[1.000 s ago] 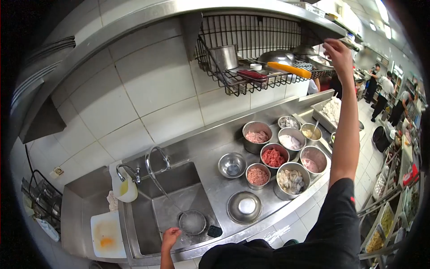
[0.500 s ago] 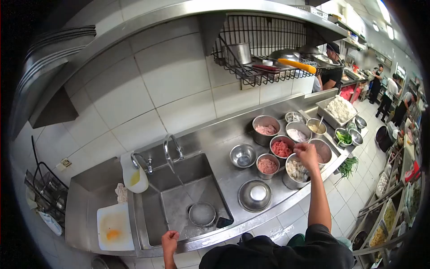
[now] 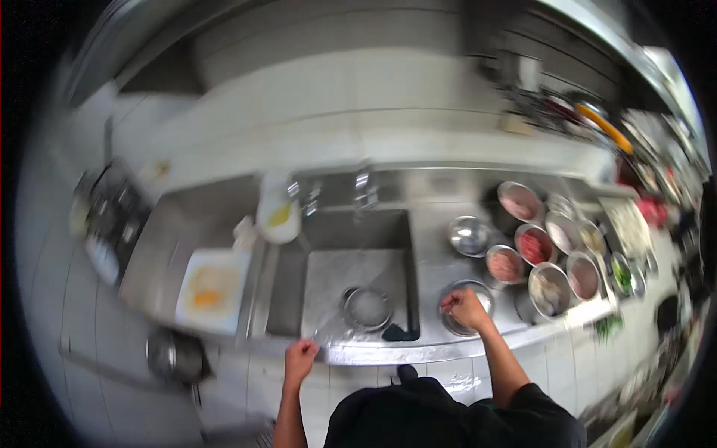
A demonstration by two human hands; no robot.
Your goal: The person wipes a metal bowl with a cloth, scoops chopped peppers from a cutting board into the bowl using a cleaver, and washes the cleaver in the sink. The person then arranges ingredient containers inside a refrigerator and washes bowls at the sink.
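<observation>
My left hand (image 3: 300, 358) is at the front rim of the steel sink (image 3: 340, 276), fingers bent together; whether they hold anything is too blurred to tell. Inside the sink, a round strainer-like bowl (image 3: 367, 308) sits near a dark pad (image 3: 399, 333). Over the round metal bowl (image 3: 478, 297) on the counter hovers my right hand (image 3: 463, 306), its fingers curled and smeared by motion. Behind and right of that hand stand a shiny bowl (image 3: 470, 236) and several metal pots, among them one of pink minced meat (image 3: 504, 265), one of red meat (image 3: 535, 246) and one of pale seafood (image 3: 549, 290).
A stained white board (image 3: 213, 287) lies in the left basin. Beside the faucets (image 3: 364, 190) hangs a white container with yellow liquid (image 3: 279, 215). An orange handle (image 3: 603, 127) shows on the wire rack at upper right. A metal pot (image 3: 175, 357) is at lower left.
The view has swung left and down. My right hand has come down from the wire rack, past the seafood pot, to the round bowl near the sink. My left hand remains by the sink's front edge.
</observation>
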